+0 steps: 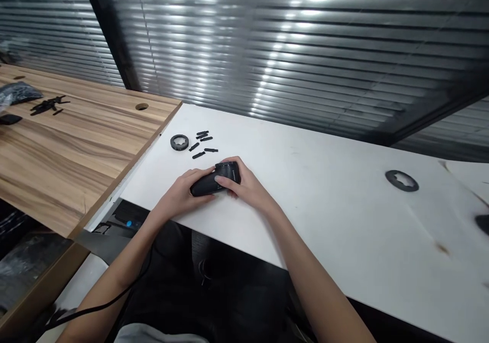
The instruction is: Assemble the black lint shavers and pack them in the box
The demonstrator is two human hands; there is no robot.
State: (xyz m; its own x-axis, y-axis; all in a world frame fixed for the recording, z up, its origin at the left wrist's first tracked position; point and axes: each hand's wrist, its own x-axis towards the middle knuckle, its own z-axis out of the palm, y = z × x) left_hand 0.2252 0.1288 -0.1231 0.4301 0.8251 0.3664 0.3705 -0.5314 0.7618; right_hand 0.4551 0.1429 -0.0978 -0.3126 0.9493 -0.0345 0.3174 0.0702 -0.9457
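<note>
A black handheld device [208, 184] with a rounded body and a wider, ridged round head is held just above or on the white table near its front edge; I cannot tell if it touches. My left hand [180, 194] is closed around the body end at the left. Around the head end wraps my right hand [248, 186], its thumb lying across the device. Beyond the hands lie several small black strips [199, 147], loosely scattered. To their left is a thick black ring [179, 142] with a notched inner opening.
Far to the right, a flatter black ring [402, 180] lies on the white table [324, 215]. A dark object [483, 223] is cut off at the right edge. Black parts [48, 105] and a plastic bag [19, 93] sit on the wooden table [95, 129]. Blinds stand behind. A black cable [103, 306] crosses my left forearm.
</note>
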